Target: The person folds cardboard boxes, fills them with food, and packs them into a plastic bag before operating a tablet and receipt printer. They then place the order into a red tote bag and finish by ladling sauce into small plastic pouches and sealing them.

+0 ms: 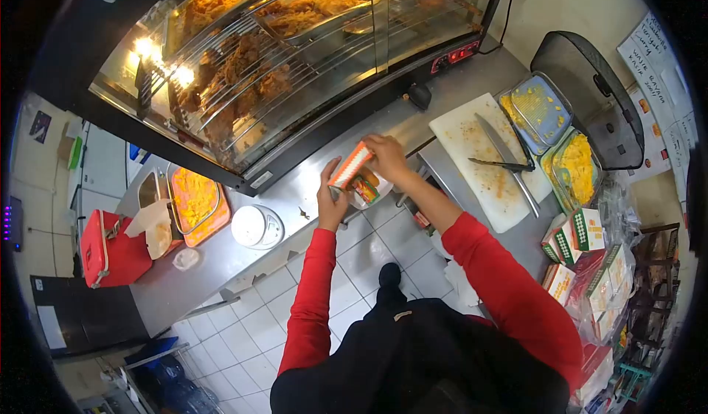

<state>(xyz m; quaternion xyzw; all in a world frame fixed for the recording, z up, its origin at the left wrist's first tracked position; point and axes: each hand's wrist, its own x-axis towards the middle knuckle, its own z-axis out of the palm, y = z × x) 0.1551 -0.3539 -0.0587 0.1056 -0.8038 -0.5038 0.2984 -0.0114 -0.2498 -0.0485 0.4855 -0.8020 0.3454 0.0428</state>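
Observation:
Between my two hands, over the front edge of the steel counter, is a small food box [351,165] with an orange and white patterned side. My left hand [332,199] is closed on the box's left side. At the top right of the box, my right hand [386,157] grips its edge with bent fingers. The box looks open, and a green and red packet [364,190] shows inside, beside something brown that I cannot make out clearly.
A glass warmer [295,119] with fried food stands behind the counter [295,246]. Left are a white scale [257,227], an orange tray [198,202] and a red case [114,250]. Right are a cutting board [481,148] with a knife [495,138] and tongs, yellow food trays and stacked boxes [588,230].

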